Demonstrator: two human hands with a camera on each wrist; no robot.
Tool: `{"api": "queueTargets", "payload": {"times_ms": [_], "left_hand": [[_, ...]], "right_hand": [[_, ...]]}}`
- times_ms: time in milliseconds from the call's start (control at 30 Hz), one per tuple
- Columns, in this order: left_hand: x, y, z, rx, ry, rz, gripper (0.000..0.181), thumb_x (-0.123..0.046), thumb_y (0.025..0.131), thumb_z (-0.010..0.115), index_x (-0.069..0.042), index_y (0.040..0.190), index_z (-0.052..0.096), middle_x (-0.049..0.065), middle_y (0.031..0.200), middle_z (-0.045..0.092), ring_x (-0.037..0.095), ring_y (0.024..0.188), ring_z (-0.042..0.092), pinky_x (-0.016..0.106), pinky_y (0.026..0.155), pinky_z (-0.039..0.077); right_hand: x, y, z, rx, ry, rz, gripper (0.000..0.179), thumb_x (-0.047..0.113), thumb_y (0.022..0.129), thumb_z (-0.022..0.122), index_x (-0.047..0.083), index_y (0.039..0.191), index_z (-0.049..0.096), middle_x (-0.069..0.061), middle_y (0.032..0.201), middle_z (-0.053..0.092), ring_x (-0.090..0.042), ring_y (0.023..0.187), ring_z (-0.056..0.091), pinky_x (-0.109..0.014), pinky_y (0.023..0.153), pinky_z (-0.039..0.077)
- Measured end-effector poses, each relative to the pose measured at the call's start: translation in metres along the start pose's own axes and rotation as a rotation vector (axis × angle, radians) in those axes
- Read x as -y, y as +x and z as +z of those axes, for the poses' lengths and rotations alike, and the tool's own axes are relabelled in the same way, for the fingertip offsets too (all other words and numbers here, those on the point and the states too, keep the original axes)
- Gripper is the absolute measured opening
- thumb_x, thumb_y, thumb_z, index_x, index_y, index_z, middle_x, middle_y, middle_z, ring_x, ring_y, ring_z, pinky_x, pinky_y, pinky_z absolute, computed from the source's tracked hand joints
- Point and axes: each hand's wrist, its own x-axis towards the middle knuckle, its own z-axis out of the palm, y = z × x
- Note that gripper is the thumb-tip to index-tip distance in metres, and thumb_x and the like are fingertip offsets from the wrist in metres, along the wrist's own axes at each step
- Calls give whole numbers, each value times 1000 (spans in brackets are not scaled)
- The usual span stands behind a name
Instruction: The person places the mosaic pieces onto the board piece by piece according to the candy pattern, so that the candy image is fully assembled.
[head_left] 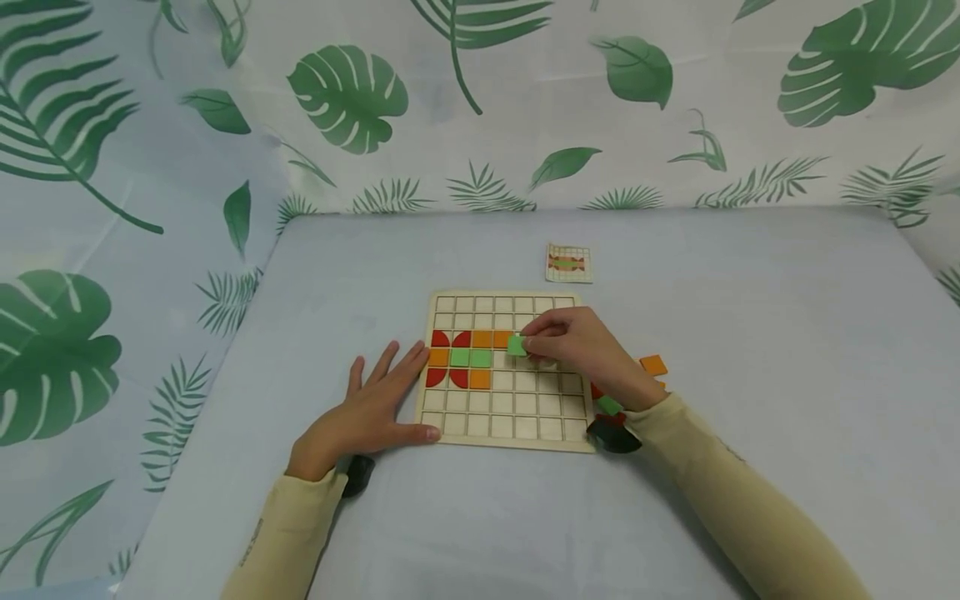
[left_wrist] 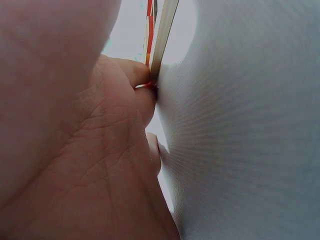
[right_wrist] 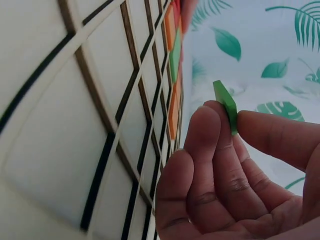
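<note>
A wooden grid board (head_left: 506, 427) lies on the table, its left rows partly filled with orange, green and red tiles. Between thumb and fingers my right hand (head_left: 573, 342) pinches a green square tile (head_left: 516, 345), held over the board just right of the placed tiles. In the right wrist view that green tile (right_wrist: 226, 106) is edge-on, raised off the grid. My left hand (head_left: 371, 417) lies spread at the board's left side, fingertips and thumb at its edge. The left wrist view shows the palm (left_wrist: 100, 150) and fingers against the board's edge (left_wrist: 162, 40).
A small pattern card (head_left: 569, 263) lies behind the board. Loose orange tiles (head_left: 653, 365), a green tile (head_left: 609, 406) and red pieces are right of the board, partly hidden by my right wrist. A leaf-printed cloth (head_left: 480, 108) hangs behind the table.
</note>
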Motion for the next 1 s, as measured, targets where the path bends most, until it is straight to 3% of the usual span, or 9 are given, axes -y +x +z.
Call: {"api": "queueTargets", "payload": {"times_ms": [433, 667, 1000], "left_hand": [[-1, 1, -2, 9, -2, 6, 114, -58, 90, 80, -14, 174, 16, 3, 180, 9, 33, 164, -9, 67, 121, -16], [0, 0, -2, 3, -8, 5, 114, -57, 91, 80, -13, 174, 16, 4, 180, 9, 34, 164, -9, 68, 121, -15], [-1, 0, -1, 2, -13, 2, 115, -56, 90, 82, -15, 174, 15, 2, 180, 9, 32, 164, -9, 65, 121, -17]], "right_hand": [[-2, 10, 18, -60, -114, 0, 16, 13, 98, 76, 0, 107, 78, -9, 88, 77, -23, 79, 71, -34, 77, 53], [-4, 15, 26, -82, -181, -47, 12, 12, 96, 77, 1, 100, 78, -6, 82, 75, -21, 74, 70, -34, 73, 53], [-4, 14, 29, -93, -243, -77, 10, 13, 96, 76, 4, 97, 80, -3, 81, 73, -19, 75, 65, -35, 71, 51]]}}
